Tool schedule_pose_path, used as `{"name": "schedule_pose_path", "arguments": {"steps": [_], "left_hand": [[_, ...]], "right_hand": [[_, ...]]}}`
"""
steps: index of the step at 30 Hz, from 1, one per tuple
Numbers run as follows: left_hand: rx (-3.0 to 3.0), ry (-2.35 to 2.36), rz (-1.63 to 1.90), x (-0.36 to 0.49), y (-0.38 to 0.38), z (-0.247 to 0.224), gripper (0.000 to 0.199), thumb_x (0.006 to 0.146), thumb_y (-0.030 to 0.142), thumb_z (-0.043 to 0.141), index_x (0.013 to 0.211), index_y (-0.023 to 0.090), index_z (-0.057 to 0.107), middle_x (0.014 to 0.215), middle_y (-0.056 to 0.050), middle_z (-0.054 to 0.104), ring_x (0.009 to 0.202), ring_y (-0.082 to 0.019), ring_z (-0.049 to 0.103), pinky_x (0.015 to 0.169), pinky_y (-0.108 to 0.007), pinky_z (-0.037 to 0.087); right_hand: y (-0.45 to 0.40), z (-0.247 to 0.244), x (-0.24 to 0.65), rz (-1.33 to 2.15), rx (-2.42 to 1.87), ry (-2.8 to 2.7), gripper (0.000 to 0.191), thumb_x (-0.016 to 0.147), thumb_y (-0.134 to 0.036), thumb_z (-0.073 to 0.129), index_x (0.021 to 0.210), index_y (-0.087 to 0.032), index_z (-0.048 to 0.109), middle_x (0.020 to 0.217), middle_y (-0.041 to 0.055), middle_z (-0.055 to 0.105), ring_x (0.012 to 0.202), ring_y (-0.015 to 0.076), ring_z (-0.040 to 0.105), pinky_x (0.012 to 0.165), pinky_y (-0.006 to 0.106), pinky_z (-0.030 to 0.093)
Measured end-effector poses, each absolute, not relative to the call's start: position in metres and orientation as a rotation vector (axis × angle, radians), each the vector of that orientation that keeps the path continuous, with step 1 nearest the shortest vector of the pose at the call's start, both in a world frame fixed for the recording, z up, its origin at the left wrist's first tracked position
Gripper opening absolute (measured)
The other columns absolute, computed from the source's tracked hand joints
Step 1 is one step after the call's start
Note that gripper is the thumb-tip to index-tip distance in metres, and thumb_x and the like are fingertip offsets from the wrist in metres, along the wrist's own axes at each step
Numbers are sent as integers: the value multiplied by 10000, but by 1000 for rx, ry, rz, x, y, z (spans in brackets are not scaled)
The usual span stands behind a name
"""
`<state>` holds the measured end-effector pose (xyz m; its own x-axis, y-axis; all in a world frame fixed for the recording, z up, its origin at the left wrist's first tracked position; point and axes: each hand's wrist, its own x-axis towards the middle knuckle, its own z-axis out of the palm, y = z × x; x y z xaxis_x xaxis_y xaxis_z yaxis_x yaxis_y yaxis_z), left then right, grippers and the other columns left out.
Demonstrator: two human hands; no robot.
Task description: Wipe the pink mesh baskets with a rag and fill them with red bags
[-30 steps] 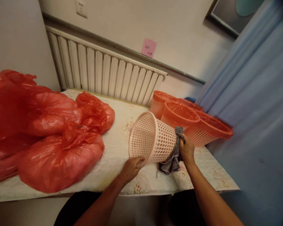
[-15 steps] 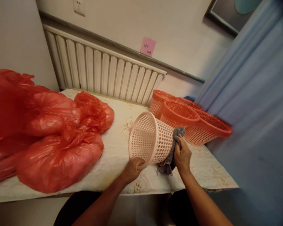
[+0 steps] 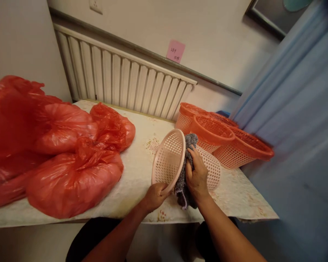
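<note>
1. The pale wall spans the background, and a blue curtain hangs past the right end of the surface.
2. The surface has a pale, flower-patterned cover. Its far edge runs along the ribbed white radiator.
3. Knotted, filled red plastic bags are heaped across the left part of the surface, from near its front edge towards the far edge.
4. Four mesh baskets with red liners stand grouped towards the far right corner, close to the curtain.
5. The pale pink mesh basket lies tilted on its side right of the middle, in front of the lined ones, its mouth facing left. Its mouth looks narrower than it did half a second ago, and more of its base end shows.
6. A framed picture hangs at the upper right.
7. The grey cloth has moved from the base end to just behind the rim, against the basket's outer side.
8. The left hand still grips the lower rim; the right hand, now closer to it, clutches the cloth.
9. A pink note is on the wall above the radiator, and a socket is at the upper left.
</note>
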<state>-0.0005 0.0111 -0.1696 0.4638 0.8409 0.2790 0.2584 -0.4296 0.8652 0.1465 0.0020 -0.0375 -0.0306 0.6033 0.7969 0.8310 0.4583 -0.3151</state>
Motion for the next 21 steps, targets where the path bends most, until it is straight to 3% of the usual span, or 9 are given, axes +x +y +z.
{"name": "schedule_pose_path", "arguments": {"steps": [11, 21], "left_hand": [[2022, 906, 950, -5, 26, -179, 294, 906, 355, 473, 921, 161, 693, 869, -37, 698, 807, -173, 600, 751, -250, 428], [2157, 957, 977, -3, 46, -188, 311, 916, 277, 435, 721, 156, 644, 722, -19, 643, 716, -156, 560, 743, -258, 378]], "right_hand": [[24, -31, 188, -231, -1412, -1632, 389, 858, -204, 402, 1190, -181, 604, 1240, 101, 628, 1170, 230, 565, 1029, 443, 416], [31, -66, 308, -307, -1864, -1309, 485, 794, -313, 352, 1121, -121, 655, 1048, 152, 694, 930, 273, 620, 851, 392, 441]]}}
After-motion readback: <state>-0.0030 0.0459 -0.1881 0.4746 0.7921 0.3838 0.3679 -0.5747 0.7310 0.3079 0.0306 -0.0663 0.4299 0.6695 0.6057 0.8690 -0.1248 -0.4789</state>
